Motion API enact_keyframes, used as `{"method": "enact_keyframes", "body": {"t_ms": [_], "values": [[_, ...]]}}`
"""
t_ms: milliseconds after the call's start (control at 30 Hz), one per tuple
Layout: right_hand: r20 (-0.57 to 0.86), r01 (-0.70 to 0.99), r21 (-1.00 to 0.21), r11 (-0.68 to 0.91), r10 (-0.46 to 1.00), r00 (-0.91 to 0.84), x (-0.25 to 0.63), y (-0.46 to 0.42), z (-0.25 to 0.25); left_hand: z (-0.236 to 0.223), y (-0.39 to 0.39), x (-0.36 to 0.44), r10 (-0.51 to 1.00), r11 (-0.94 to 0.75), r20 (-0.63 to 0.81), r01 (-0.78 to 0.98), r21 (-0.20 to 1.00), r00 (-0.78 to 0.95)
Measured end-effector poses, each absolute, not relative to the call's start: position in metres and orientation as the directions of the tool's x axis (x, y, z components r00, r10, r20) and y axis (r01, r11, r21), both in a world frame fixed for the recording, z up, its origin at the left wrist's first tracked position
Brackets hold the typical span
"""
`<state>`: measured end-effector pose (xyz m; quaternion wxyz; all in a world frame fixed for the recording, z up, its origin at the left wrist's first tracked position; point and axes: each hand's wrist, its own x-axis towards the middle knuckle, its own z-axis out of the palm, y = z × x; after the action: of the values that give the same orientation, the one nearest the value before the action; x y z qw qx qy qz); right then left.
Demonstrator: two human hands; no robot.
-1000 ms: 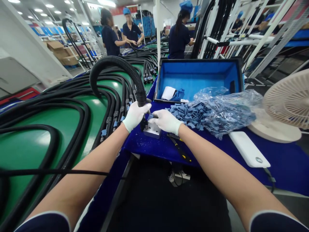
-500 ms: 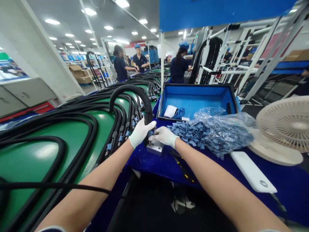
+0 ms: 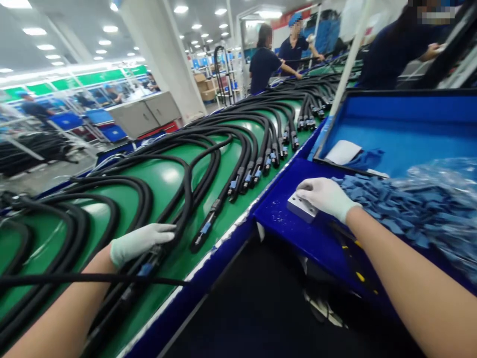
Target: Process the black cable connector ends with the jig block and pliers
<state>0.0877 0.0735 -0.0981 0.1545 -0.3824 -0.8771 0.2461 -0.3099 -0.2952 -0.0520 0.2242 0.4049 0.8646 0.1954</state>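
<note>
My left hand (image 3: 140, 243), in a white glove, lies with fingers stretched out over a black corrugated cable (image 3: 128, 293) on the green table (image 3: 166, 180). A blue band on that cable's connector (image 3: 146, 269) shows just below the fingertips. Nearby, a cable end with a blue marking (image 3: 204, 233) lies free. My right hand (image 3: 326, 195), also gloved, rests on a small metal block (image 3: 298, 209) on the blue mat (image 3: 274, 204). Right beside that hand is a heap of blue plastic clips (image 3: 387, 211).
A blue open case (image 3: 402, 119) holds a white paper and blue cloth. A clear plastic bag (image 3: 447, 189) lies over the clips. Yellow-handled pliers (image 3: 354, 258) lie near the mat's front edge. Co-workers in blue caps stand along the cable table, with many cables between.
The view has swung left. My left hand has let go of the upright black hose and moved left over the table. The hose no longer stands at the metal block.
</note>
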Motion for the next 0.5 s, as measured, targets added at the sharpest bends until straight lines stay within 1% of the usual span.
{"method": "enact_keyframes", "body": {"t_ms": [33, 67, 133, 167, 200, 233, 300, 367, 400, 500], "values": [[0.085, 0.611, -0.518, 0.598, 0.747, -0.659, 0.085, 0.074, -0.099, -0.059, -0.311, -0.317, 0.773, 0.629, -0.280, 0.633, 0.451, -0.569], [0.075, 0.626, -0.500, 0.598, 0.751, -0.656, 0.084, 0.074, -0.099, -0.067, -0.325, -0.324, 0.755, 0.655, -0.302, 0.657, 0.373, -0.582], [0.044, 0.651, -0.488, 0.581, 0.762, -0.647, 0.081, 0.074, -0.101, -0.081, -0.346, -0.336, 0.693, 0.714, -0.301, 0.680, 0.166, -0.655], [0.034, 0.661, -0.484, 0.574, 0.767, -0.641, 0.081, 0.074, -0.101, -0.087, -0.355, -0.340, 0.659, 0.739, -0.291, 0.668, 0.080, -0.694], [0.030, 0.667, -0.480, 0.570, 0.771, -0.636, 0.080, 0.074, -0.102, -0.093, -0.361, -0.342, 0.633, 0.753, -0.306, 0.658, 0.028, -0.712], [0.030, 0.673, -0.474, 0.568, 0.774, -0.632, 0.081, 0.074, -0.103, -0.097, -0.367, -0.343, 0.618, 0.757, -0.336, 0.653, 0.010, -0.711], [0.045, 0.676, -0.463, 0.574, 0.777, -0.628, 0.082, 0.072, -0.103, -0.104, -0.373, -0.337, 0.620, 0.748, -0.375, 0.663, 0.019, -0.689], [0.059, 0.676, -0.458, 0.578, 0.778, -0.625, 0.083, 0.070, -0.104, -0.113, -0.373, -0.324, 0.673, 0.709, -0.344, 0.704, 0.047, -0.655], [0.065, 0.679, -0.454, 0.577, 0.781, -0.621, 0.083, 0.069, -0.103, -0.120, -0.369, -0.316, 0.716, 0.678, -0.289, 0.732, 0.070, -0.635], [0.072, 0.705, -0.429, 0.566, 0.799, -0.597, 0.081, 0.065, -0.102, -0.143, -0.347, -0.294, 0.815, 0.578, -0.032, 0.806, 0.128, -0.579]]}}
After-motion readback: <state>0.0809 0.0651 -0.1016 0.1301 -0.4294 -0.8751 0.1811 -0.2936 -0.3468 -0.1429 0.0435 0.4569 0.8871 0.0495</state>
